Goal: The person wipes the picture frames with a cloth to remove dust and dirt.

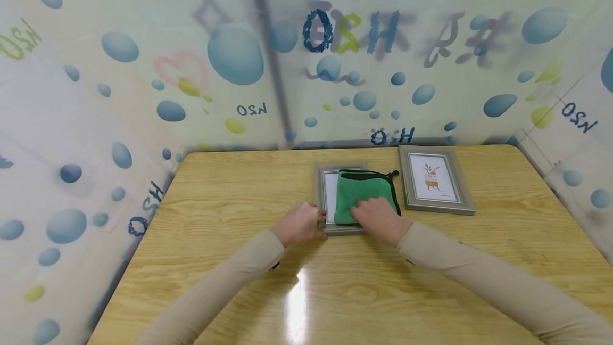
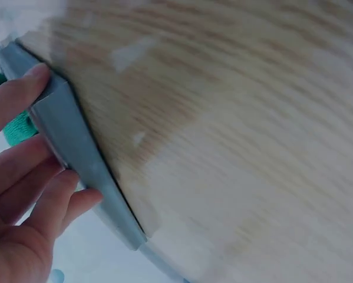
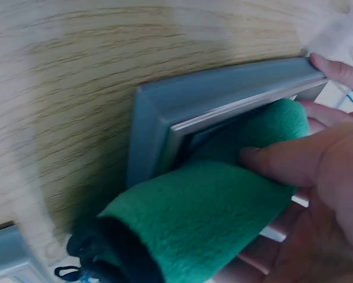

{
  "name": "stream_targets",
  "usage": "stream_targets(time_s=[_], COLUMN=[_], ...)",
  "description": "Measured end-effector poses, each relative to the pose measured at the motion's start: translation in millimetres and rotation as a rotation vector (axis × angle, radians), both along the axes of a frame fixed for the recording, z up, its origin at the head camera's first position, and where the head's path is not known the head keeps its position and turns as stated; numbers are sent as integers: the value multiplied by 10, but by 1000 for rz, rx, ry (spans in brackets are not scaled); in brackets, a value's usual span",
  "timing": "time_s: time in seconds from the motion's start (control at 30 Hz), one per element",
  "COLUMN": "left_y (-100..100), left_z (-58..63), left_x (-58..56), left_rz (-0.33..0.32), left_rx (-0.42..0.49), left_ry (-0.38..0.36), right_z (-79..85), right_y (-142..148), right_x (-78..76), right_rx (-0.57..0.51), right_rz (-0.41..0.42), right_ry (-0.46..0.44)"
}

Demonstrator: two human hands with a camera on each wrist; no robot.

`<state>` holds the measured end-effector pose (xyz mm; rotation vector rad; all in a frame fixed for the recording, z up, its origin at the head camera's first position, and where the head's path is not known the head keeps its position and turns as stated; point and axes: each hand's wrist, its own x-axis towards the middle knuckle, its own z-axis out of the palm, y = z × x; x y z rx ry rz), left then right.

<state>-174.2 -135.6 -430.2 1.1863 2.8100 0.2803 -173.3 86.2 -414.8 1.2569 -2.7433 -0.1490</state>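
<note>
A grey picture frame lies on the wooden table, partly covered by a green fleecy cloth with black edging and a black tab at one corner. My left hand holds the frame's near left corner; the left wrist view shows fingers along the grey border. With my right hand I grip the cloth over the glass. Seen from the right wrist, the thumb presses on the bunched green cloth, other fingers pass behind it, and the frame is beside it.
To the right, a second grey picture frame with a potted-plant print lies face up. The wooden table reaches back to a patterned curtain with blue and green spots and lettering. Light glares on the table between my arms.
</note>
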Motion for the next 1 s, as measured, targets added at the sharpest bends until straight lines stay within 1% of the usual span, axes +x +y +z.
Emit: stream_targets(time_s=[0.03, 0.1, 0.17, 0.2, 0.23, 0.27, 0.3, 0.37, 0.4, 0.47, 0.53, 0.6, 0.7, 0.77, 0.83, 0.9, 0.93, 1.0], left_y=[2, 5, 9, 12, 17, 22, 26, 31, 32, 28, 28, 31, 38, 20, 12, 18, 18, 28], left_z=[5, 41, 107, 147, 194, 239, 280, 353, 375, 393, 385, 354, 291, 230, 170, 126, 115, 106], left_x=[-15, -69, -164, -222, -286, -356, -428, -564, -632, -764, -884, -992, -1111, -1149, -1175, -1190, -1186, -1187], left_rz=[-18, -55, -101, -112, -110, -102, -93, -30, 6, 64, 119, 149, 150, 129, 103, 105, 98, 97], left_rx=[-4, -18, -37, -60, -80, -105, -130, -189, -220, -251, -278, -282, -277, -268, -253, -253, -250, -264], left_ry=[-3, -40, -92, -105, -121, -123, -105, -65, -41, -22, -46, -89, -142, -142, -120, -117, -101, -94], right_z=[5, 8, 9, 7, 5, 3, 1, -2, -1, -6, -9, -14, -16, -28, -33, -41, -44, -49], right_y=[6, 23, 37, 43, 48, 49, 49, 38, 30, 8, -12, -21, -17, -24, -25, -29, -38, -65], right_x=[1, -7, -16, -19, -20, -23, -23, -22, -21, -19, -22, -30, -39, -37, -39, -49, -56, -77], right_rx=[6, 11, 5, -1, -15, -27, -39, -57, -59, -51, -31, -2, 29, 31, 21, 11, 8, 5], right_rz=[-5, -13, -14, -12, -6, 1, 6, 11, 12, 2, -8, -20, -35, -37, -35, -40, -50, -79], right_ry=[-12, -29, -34, -33, -27, -20, -15, -8, -9, -22, -38, -53, -64, -62, -57, -54, -53, -62])
